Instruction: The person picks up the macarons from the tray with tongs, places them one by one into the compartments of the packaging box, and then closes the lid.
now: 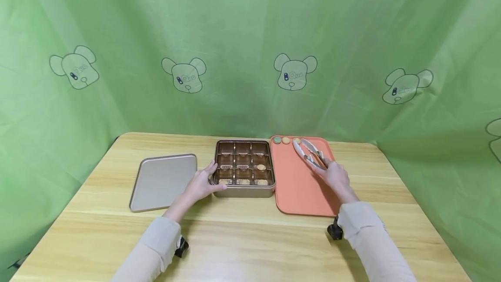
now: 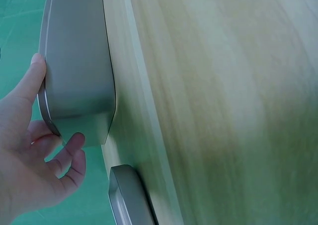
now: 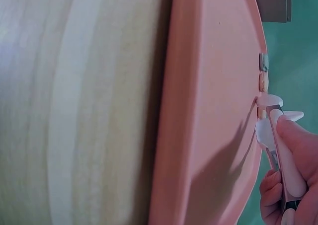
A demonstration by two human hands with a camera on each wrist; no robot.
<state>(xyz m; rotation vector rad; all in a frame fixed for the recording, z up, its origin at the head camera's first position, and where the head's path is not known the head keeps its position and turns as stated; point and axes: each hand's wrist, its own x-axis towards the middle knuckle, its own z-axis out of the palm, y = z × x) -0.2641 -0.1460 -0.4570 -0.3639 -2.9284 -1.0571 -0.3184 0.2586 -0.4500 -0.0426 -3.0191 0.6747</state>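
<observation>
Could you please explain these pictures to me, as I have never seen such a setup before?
There is no robot: these are a person's bare hands. The wide picture comes from a camera on the head, looking forward and down; the other two come from the left and right wrists. On the wooden table lie a grey metal plate, a box with nine compartments, and a coral tray with three cookie-like rounds along its far edge. Some compartments hold similar pieces. The left hand holds the box's near left corner; the right hand holds tongs, their tips near the rightmost round.
</observation>
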